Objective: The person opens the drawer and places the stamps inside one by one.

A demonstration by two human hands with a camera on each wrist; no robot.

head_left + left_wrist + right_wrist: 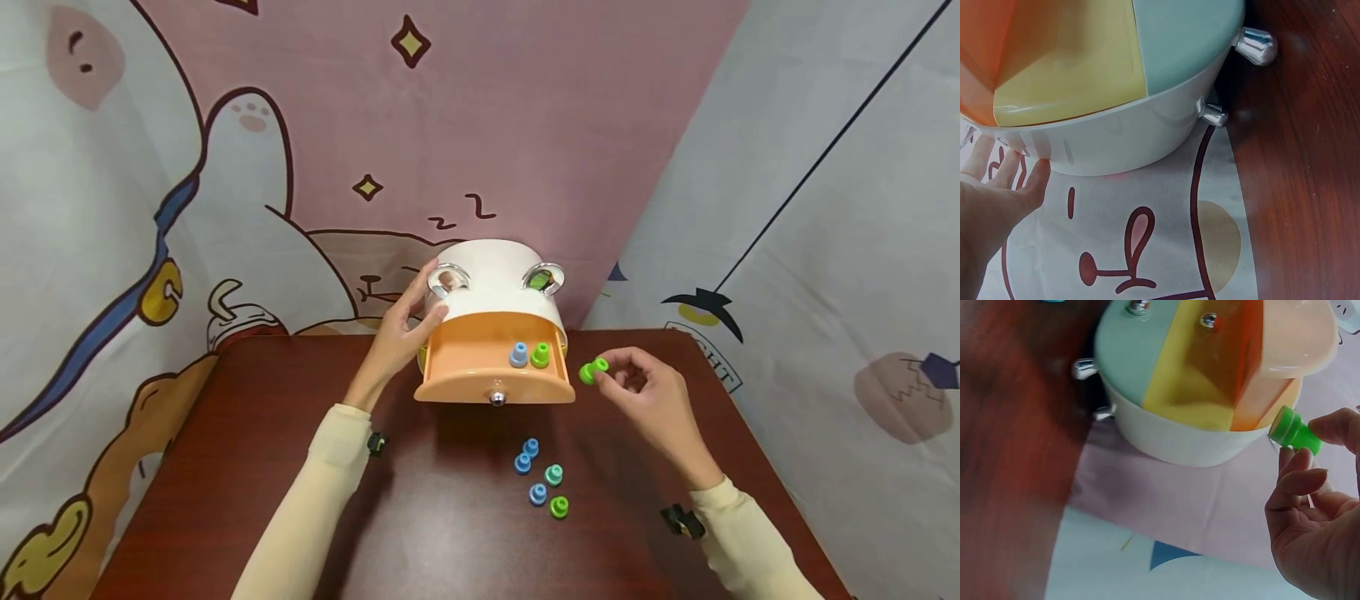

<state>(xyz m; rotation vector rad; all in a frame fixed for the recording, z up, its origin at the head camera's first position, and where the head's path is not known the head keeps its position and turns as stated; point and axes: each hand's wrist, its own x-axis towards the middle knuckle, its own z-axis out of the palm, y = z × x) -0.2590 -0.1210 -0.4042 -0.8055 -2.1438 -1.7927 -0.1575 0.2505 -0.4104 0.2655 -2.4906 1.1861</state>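
A small white cabinet [495,275] stands on the table with its top orange drawer [465,342] pulled out. In the drawer sit a light blue peg [518,355] and a green peg [540,356], both upright. My left hand [397,333] rests against the cabinet's left side, fingers extended along its white wall [1122,147]. To the right of the drawer, my right hand [651,398] pinches another green peg [1296,432] between thumb and fingers, tilted and clear of the tabletop.
Several loose pegs lie in front of the cabinet on the dark wooden table [262,467]: blue ones [538,494], a teal one [553,475] and a green one [559,507]. Yellow [1194,387] and pale green [1132,356] drawer fronts show below the orange drawer. A printed cloth [525,125] hangs behind.
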